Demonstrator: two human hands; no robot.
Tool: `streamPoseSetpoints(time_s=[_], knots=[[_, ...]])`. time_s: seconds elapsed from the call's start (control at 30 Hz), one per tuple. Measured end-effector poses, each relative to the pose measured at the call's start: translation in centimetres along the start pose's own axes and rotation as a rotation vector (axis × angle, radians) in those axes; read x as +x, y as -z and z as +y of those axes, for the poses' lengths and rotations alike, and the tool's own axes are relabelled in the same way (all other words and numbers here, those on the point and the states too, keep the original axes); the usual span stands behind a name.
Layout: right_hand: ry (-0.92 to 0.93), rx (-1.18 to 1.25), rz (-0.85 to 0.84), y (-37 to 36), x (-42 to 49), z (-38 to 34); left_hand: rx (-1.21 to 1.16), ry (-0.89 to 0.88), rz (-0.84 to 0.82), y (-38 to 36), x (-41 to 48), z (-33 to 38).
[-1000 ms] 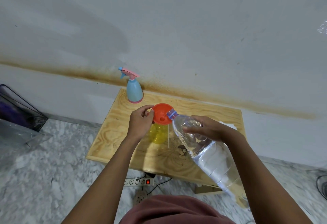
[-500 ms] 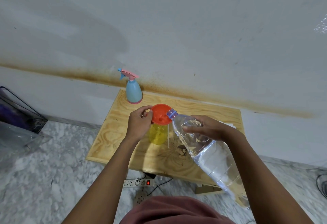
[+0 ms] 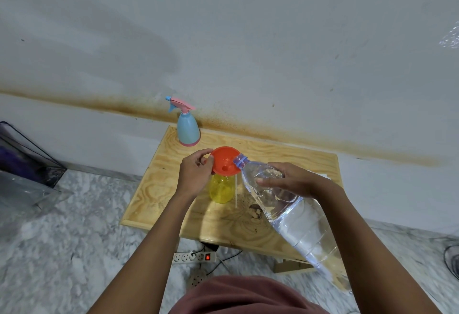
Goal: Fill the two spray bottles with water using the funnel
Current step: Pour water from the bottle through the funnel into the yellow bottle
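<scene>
An orange funnel (image 3: 224,159) sits in the neck of a yellow spray bottle (image 3: 221,188) standing on the wooden table (image 3: 159,189). My left hand (image 3: 195,176) pinches the funnel's left rim. My right hand (image 3: 288,178) grips a large clear water bottle (image 3: 295,217), tilted with its open mouth over the funnel's right edge. A blue spray bottle (image 3: 188,128) with a pink trigger head stands capped at the table's back left corner. A thin white tube (image 3: 236,193) hangs beside the yellow bottle.
The table stands against a stained white wall (image 3: 248,53). A power strip (image 3: 195,257) with a lit red switch lies on the marble floor under the table. A dark clear container (image 3: 24,162) sits at the far left. A fan edge (image 3: 452,261) shows at the right.
The funnel has tipped slightly toward me, showing its inside. The water bottle's mouth sits a little closer over the funnel rim. Both hands stay in place.
</scene>
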State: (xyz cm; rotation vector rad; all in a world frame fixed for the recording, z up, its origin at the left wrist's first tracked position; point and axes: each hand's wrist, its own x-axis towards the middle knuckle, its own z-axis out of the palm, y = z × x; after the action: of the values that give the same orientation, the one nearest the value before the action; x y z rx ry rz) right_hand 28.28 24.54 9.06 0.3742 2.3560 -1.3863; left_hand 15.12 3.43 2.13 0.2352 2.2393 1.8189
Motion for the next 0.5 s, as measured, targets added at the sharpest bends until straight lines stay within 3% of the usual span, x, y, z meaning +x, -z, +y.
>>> streamPoseSetpoints(time_s=[0.5], knots=[[0.023,0.005,-0.012,0.17,0.43,0.21,-0.019,0.010,0.005,-0.09,0.11,-0.22]])
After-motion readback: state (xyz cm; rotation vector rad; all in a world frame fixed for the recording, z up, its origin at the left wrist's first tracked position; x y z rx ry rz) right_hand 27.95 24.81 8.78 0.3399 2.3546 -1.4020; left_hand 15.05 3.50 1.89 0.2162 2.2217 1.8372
